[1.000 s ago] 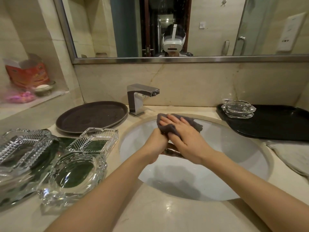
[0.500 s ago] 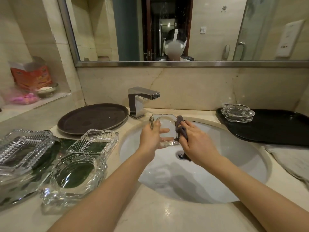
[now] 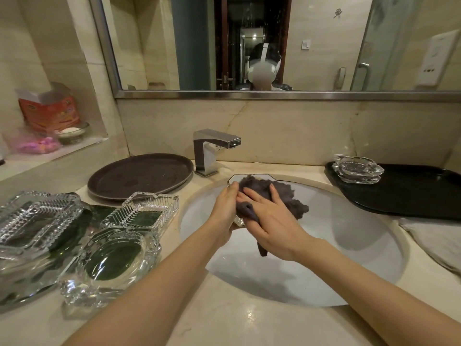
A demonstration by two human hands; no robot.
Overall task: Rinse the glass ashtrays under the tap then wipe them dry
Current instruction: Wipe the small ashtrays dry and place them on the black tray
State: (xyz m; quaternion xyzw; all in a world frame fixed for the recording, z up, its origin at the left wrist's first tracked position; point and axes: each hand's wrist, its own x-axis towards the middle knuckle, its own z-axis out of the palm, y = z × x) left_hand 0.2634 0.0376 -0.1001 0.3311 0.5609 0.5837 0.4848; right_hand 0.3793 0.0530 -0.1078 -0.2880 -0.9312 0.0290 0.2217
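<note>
no readable text anywhere, print on the red box (image 3: 50, 109) in the wall niche too blurred

Grey cloth (image 3: 264, 193); tray (image 3: 411, 196) seemingly black.

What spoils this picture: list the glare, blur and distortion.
Head view: wide-angle lens bends the mirror frame and counter edges; ceiling-light glare spots the counter; boxes in the left niche look soft; hands cast soft shadows into the sink.

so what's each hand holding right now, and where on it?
Left hand grips the glass ashtray by its left edge, over the basin. Right hand presses the dark cloth onto it, fingers spread across the cloth.
</note>
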